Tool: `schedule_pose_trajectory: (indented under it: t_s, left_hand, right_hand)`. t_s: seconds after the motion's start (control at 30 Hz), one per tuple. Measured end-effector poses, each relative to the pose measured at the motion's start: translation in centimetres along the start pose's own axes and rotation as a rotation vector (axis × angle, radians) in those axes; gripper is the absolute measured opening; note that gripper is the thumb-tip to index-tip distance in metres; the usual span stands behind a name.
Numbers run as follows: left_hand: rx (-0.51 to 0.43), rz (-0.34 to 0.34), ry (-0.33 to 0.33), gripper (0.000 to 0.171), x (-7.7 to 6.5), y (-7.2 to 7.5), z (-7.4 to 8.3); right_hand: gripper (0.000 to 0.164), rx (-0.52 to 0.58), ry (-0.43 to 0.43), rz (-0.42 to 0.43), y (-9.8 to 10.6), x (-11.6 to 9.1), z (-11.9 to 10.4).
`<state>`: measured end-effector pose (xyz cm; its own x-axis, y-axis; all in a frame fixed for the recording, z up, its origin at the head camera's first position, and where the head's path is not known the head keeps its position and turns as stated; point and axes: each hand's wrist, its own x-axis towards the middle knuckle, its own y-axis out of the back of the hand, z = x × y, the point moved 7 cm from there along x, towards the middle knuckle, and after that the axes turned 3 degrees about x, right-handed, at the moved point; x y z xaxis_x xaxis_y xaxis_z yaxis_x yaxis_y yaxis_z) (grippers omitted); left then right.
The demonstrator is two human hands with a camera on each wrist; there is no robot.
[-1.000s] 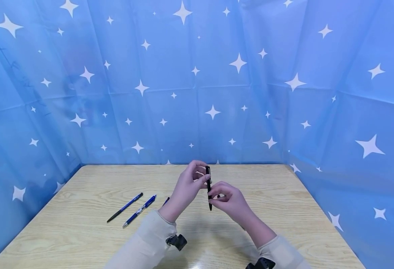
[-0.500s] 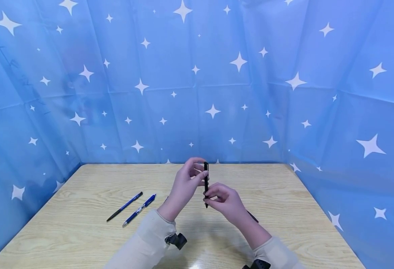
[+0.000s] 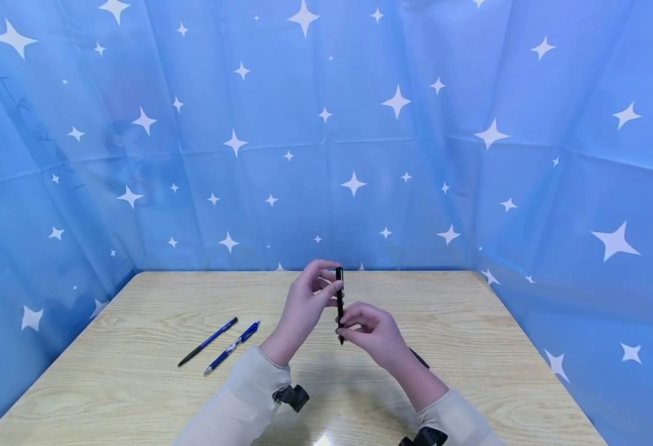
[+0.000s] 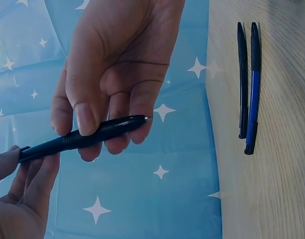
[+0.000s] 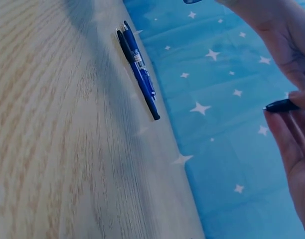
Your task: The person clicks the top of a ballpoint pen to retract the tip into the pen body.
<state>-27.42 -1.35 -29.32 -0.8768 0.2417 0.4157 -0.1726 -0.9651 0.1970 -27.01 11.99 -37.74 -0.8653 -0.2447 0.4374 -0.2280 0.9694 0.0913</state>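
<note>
A black clip pen (image 3: 340,297) stands nearly upright above the table, clip end up and tip down. My left hand (image 3: 303,303) pinches its upper part near the clip, thumb in front. My right hand (image 3: 373,331) pinches the lower part just above the tip. In the left wrist view the silver point of the black pen (image 4: 112,129) is exposed, with my right hand (image 4: 122,59) above and my left hand (image 4: 23,199) at the lower left. Only the tip end of the black pen (image 5: 279,105) shows by my right hand (image 5: 292,154) in the right wrist view.
Left on the wooden table (image 3: 137,334) lie a blue-and-black pen (image 3: 207,342) and a blue clip pen (image 3: 232,348). Part of a dark pen (image 3: 419,358) shows beside my right wrist. A black pen (image 4: 242,79) and another blue-and-black pen (image 4: 254,89) lie together. A starry blue curtain (image 3: 326,155) surrounds the table.
Both hands have shifted slightly left and up with the black pen, which stands straighter. A dark pen end has appeared beside the right wrist; one by the left wrist is now covered.
</note>
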Motion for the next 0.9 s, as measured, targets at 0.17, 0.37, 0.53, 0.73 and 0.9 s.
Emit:
schedule_pose_trajectory:
  t_s: [0.17,0.37,0.53,0.73,0.9]
  left_hand:
    - [0.0,0.012,0.012,0.025,0.2,0.0,-0.2]
    - [-0.007,0.021,0.012,0.026,0.9,0.0,-2.0]
    - [-0.01,0.015,-0.028,0.025,0.8,-0.1,-2.3]
    - [0.027,0.012,-0.077,0.016,0.6,-0.1,-1.7]
    - [0.058,0.011,-0.103,0.01,0.4,0.0,-1.4]
  right_hand:
    - [0.012,0.01,0.016,-0.009,0.1,0.1,-0.1]
    - [0.012,0.022,0.02,-0.013,0.1,0.1,-0.3]
    - [0.012,0.003,0.002,-0.014,0.1,-0.1,-0.2]
    - [0.012,-0.01,-0.004,-0.019,0.0,-0.2,-0.2]
    - [0.012,-0.015,0.005,-0.021,0.0,-0.2,-0.3]
